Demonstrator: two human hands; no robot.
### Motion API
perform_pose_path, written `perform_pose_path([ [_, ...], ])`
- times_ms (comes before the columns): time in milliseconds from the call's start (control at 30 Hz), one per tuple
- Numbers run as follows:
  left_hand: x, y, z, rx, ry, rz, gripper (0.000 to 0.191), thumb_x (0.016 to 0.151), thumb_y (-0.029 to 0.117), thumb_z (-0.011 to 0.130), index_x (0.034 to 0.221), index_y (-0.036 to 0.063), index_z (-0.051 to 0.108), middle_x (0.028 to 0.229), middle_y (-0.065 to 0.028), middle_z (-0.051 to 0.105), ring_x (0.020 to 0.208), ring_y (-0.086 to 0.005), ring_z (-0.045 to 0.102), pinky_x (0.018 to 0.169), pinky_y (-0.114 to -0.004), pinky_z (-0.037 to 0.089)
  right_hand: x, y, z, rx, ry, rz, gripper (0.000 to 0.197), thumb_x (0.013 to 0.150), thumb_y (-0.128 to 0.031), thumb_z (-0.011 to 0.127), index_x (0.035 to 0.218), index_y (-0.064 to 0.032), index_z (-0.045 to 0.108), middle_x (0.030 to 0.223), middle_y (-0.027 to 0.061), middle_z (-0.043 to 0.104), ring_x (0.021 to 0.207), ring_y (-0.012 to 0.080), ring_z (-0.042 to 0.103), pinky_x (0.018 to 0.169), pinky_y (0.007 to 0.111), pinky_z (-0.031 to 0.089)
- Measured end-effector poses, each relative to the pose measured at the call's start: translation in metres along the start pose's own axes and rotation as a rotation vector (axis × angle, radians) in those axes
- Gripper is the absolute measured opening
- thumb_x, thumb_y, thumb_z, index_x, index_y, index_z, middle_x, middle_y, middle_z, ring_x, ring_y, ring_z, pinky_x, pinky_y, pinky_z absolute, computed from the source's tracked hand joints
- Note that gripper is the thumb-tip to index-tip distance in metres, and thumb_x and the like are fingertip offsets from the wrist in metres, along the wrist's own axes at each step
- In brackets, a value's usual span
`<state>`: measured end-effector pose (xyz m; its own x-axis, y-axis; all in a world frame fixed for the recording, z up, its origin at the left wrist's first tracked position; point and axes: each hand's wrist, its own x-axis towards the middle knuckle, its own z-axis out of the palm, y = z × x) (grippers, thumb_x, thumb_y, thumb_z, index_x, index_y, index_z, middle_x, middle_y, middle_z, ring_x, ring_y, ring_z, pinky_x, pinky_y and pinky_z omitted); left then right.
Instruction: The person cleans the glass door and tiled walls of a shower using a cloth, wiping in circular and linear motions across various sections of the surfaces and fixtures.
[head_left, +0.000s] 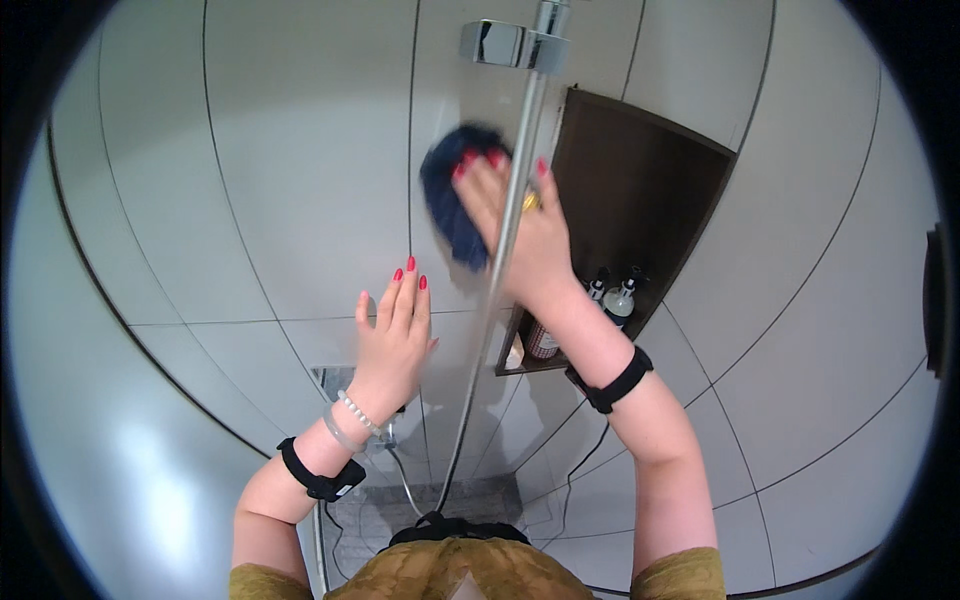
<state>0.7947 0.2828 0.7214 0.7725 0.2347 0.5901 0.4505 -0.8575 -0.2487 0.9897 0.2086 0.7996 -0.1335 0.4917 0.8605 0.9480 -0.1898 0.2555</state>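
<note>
My right hand (525, 232) presses a dark blue cloth (456, 199) against the white tiled wall, beside and partly behind the metal shower hose (516, 187). Its fingers lie over the cloth, and a gold-coloured ring shows on one of them. The hand and cloth look slightly blurred. Lower and to the left, my left hand (396, 330) rests with its fingers raised and slightly apart near the wall tiles (322, 187); nothing is in it. Whether its palm touches the wall, I cannot tell.
A chrome shower holder (514, 45) is at the top. Right of the hose, a dark recessed niche (637, 172) holds pump bottles (619, 301) and another bottle (541, 341). Chrome fittings (334, 381) sit below my left hand. A curved glass-like panel (150, 465) stands at left.
</note>
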Motion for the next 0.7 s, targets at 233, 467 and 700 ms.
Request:
perform_pose_path([
  [233,0.026,0.001,-0.031,-0.299,0.146,-0.075,0.067,0.075,0.000,0.068,0.135,-0.0019,0.040,0.144,-0.0218,0.033,0.132,-0.0344,0.036,0.108,-0.053,0.024,0.063,0.015,0.010,0.063,0.174,-0.088,0.065,0.074,-0.029,0.069,0.135,-0.0168,0.051,0.143,0.0082,0.045,0.132,0.0287,0.042,0.111,0.055,0.021],
  [467,0.006,-0.011,0.004,-0.670,0.278,-0.018,0.031,0.076,-0.012,0.062,0.105,0.0010,0.063,0.115,-0.0141,0.054,0.088,-0.0259,0.058,0.080,-0.034,0.048,-0.088,-0.040,0.106,0.267,-0.166,-0.402,0.051,0.083,-0.016,0.058,0.133,-0.0207,0.052,0.143,-0.0039,0.045,0.135,0.0148,0.038,0.114,0.051,0.024],
  [700,-0.028,-0.020,0.026,-0.769,0.299,-0.039,0.018,0.075,-0.013,0.063,0.087,-0.0003,0.060,0.087,-0.0121,0.060,0.079,-0.0256,0.060,0.071,-0.031,0.049,-0.150,-0.017,0.103,0.075,-0.304,-0.370,0.044,0.089,-0.020,0.051,0.133,-0.0234,0.052,0.143,-0.0063,0.044,0.134,0.0139,0.041,0.107,0.042,0.037],
])
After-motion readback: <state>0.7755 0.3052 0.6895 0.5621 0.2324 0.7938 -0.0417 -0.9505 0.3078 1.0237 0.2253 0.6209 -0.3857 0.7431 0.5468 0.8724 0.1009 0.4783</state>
